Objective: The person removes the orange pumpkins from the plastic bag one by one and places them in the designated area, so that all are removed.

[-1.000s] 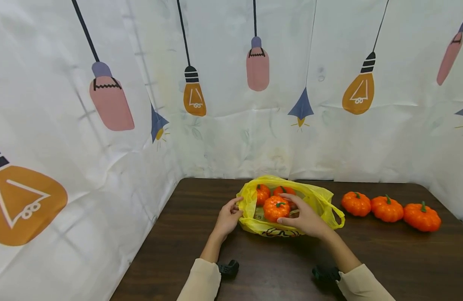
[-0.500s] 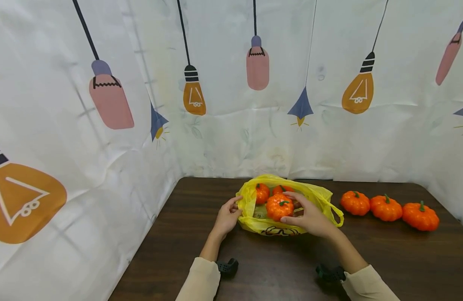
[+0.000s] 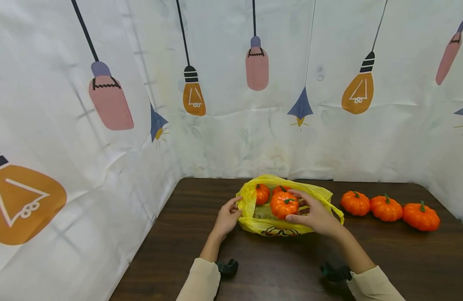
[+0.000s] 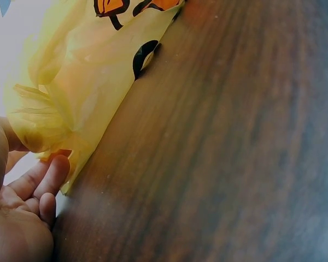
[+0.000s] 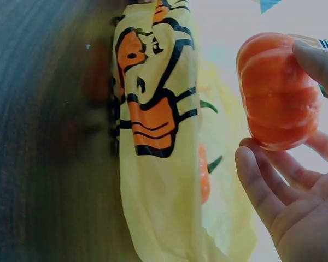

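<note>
A yellow plastic bag (image 3: 254,225) lies with its mouth open on the dark table. My left hand (image 3: 227,218) pinches the bag's left edge between thumb and fingers; in the left wrist view the yellow film (image 4: 85,93) runs into that hand. Over the bag's mouth, my right hand (image 3: 317,215) grips a small orange pumpkin (image 3: 283,205) with a green stem. Thumb and fingers are on opposite sides of this pumpkin (image 5: 276,93) in the right wrist view, where it is clear of the bag's front wall. Inside the bag sit other pumpkins, one (image 3: 262,194) at the left and one (image 3: 279,189) partly hidden behind the held one.
Three more pumpkins stand in a row right of the bag: one near it (image 3: 355,203), a middle one (image 3: 387,208) and a right one (image 3: 421,217). A bag handle loop (image 3: 339,215) sticks out toward them. White printed sheeting (image 3: 223,146) encloses the table's back and left.
My right hand has moved slightly right with the pumpkin, uncovering more of the bag's inside at the left. The left hand stays at the bag's edge.
</note>
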Available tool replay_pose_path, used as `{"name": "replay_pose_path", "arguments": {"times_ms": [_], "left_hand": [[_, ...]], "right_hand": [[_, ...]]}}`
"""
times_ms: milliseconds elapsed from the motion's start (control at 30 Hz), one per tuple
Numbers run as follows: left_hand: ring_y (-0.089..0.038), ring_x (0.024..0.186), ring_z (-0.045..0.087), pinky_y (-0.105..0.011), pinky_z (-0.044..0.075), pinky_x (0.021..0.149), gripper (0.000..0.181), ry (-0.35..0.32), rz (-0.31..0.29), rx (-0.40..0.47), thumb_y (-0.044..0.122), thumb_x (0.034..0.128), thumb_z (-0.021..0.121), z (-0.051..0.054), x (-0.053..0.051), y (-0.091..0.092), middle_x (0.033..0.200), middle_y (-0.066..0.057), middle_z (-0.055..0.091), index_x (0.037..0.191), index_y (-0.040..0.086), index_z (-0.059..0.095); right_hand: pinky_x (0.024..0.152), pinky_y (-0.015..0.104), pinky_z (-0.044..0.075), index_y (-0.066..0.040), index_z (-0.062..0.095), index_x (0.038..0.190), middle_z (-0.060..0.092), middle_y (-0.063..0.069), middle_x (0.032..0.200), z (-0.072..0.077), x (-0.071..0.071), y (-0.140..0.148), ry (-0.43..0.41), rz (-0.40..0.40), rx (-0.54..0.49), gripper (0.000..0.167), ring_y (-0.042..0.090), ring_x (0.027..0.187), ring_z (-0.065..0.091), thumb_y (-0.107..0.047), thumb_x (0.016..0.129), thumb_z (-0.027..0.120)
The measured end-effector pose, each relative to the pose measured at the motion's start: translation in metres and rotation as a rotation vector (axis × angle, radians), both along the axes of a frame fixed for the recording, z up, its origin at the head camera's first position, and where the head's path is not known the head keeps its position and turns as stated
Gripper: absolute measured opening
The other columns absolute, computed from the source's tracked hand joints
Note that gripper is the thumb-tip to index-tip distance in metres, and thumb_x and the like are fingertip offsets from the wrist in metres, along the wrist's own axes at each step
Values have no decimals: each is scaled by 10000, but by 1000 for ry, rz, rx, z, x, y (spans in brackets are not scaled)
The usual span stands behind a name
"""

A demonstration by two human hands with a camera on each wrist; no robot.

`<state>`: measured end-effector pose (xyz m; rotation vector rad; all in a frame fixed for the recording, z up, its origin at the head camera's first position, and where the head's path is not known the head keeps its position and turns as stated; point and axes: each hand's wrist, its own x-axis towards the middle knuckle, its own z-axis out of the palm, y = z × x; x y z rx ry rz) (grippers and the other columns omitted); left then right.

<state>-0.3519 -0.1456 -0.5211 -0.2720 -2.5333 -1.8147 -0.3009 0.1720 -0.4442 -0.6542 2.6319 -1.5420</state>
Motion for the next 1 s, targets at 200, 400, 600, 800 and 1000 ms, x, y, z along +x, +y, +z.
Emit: {"name": "replay_pose_path", "arguments": {"times_ms": [200, 400, 600, 800, 1000], "left_hand": [[-159, 861, 564, -283, 498, 734, 470, -1, -8, 5, 85, 1003, 600, 1, 2, 2, 1113, -126, 632, 1458, 198, 575], [-152, 865, 562, -282, 494, 742, 469, -8, -3, 8, 87, 1006, 599, 1, 2, 2, 1121, -124, 636, 1458, 208, 575], [-157, 869, 552, -275, 490, 725, 474, 4, -12, 5, 85, 1003, 599, 1, 2, 1, 1122, -130, 620, 1465, 183, 567], [-165, 859, 525, -282, 476, 726, 471, 6, -8, 14, 80, 1007, 601, 0, 1, 1, 1145, -160, 622, 1465, 178, 566], [-175, 867, 535, -281, 473, 720, 477, 11, -18, 16, 46, 1008, 584, 7, 5, 1, 1175, -228, 626, 1481, 95, 541]], "right_hand": [[763, 382, 565, -185, 433, 1544, 468, 168, 1474, 5, 2, 7, -8, -22, -6, 772, 365, 1171, 561, -313, 884, 812], [809, 376, 566, -187, 410, 1555, 441, 171, 1503, 11, 3, 15, 27, -42, 12, 766, 370, 1196, 553, -308, 904, 793], [899, 454, 536, -204, 409, 1549, 446, 176, 1481, 17, 3, 24, 57, -64, 27, 738, 374, 1211, 558, -310, 919, 779], [893, 423, 542, -211, 383, 1569, 431, 187, 1503, 23, 3, 33, 63, -85, 37, 747, 386, 1231, 548, -320, 934, 761], [820, 301, 576, -190, 363, 1581, 412, 212, 1485, 28, 3, 39, 53, -82, -4, 741, 418, 1235, 538, -270, 951, 744]]}}
